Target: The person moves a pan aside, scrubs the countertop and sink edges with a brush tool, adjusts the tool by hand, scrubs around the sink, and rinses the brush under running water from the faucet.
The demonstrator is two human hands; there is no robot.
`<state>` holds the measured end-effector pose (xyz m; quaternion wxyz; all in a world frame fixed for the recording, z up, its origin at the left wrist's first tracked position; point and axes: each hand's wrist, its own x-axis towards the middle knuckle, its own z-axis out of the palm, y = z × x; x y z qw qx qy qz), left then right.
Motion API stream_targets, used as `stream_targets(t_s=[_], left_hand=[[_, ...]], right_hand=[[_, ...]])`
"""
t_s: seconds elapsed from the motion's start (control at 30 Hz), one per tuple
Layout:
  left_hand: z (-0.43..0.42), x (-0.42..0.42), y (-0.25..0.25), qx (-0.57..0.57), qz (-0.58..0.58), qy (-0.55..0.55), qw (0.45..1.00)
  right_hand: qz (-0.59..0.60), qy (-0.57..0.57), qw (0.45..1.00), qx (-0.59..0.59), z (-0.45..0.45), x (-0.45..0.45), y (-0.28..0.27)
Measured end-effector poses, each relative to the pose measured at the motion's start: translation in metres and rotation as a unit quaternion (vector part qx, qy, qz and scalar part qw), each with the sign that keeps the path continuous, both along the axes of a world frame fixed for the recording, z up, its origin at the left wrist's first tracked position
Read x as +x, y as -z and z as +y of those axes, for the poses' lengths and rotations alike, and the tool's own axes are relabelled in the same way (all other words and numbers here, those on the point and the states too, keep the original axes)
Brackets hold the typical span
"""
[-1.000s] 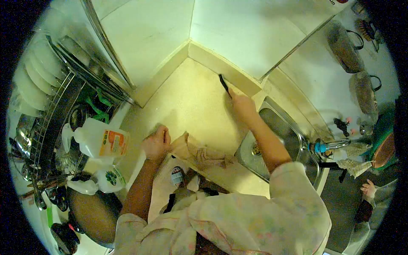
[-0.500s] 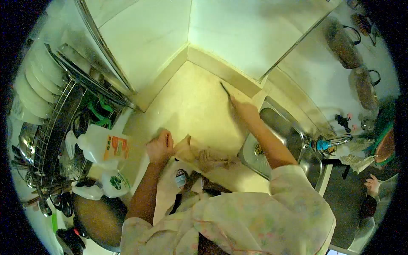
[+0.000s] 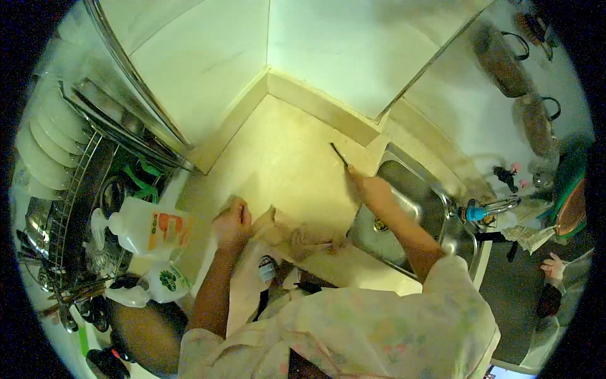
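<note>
My right hand is closed around a slim dark stick-like tool, whose exact kind I cannot make out. The tool points away from me over the pale counter, beside the sink's left rim. My left hand is curled into a fist near the counter's front edge, and whether anything is inside it is hidden. A crumpled beige cloth lies along that edge, to the right of my left hand.
The steel sink with its blue-collared faucet lies to the right. On the left stand a dish rack with plates, spray bottles and a dark pan. Another person's hand shows at far right.
My right hand has drawn back toward me with the dark tool, away from the rear wall ledge. My left fist stays near the counter edge. The view has shifted slightly.
</note>
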<state>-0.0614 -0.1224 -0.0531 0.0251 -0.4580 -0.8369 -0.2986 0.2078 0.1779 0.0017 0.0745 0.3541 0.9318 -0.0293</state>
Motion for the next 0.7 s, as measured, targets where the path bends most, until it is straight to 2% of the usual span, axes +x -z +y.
stream_targets(t_s=[0.07, 0.17, 0.27, 0.37, 0.47, 0.57, 0.7], left_hand=[[0.001, 0.000, 0.005, 0.014, 0.026, -0.002, 1.000], [0.002, -0.001, 0.003, 0.022, 0.037, 0.000, 0.999], [-0.005, -0.001, 0.002, 0.023, 0.041, 0.010, 0.999], [0.000, -0.004, 0.006, 0.020, 0.028, 0.004, 0.999], [0.001, 0.001, 0.001, 0.003, 0.028, -0.003, 1.000], [0.001, 0.000, 0.001, 0.003, 0.031, -0.004, 1.000], [0.000, 0.004, -0.019, 0.007, 0.019, -0.013, 1.000]], right_hand=[[-0.024, 0.011, 1.000, 0.007, -0.005, -0.004, -0.001], [-0.019, 0.005, 1.000, 0.017, 0.022, -0.056, -0.039], [0.000, -0.033, 0.999, 0.034, 0.025, -0.045, -0.036], [-0.008, 0.008, 1.000, -0.002, 0.016, 0.023, -0.011], [-0.015, -0.032, 0.998, 0.045, 0.024, 0.017, -0.013], [-0.054, -0.026, 0.997, 0.044, 0.052, -0.029, -0.024], [-0.037, -0.020, 0.999, 0.027, 0.043, 0.006, -0.001]])
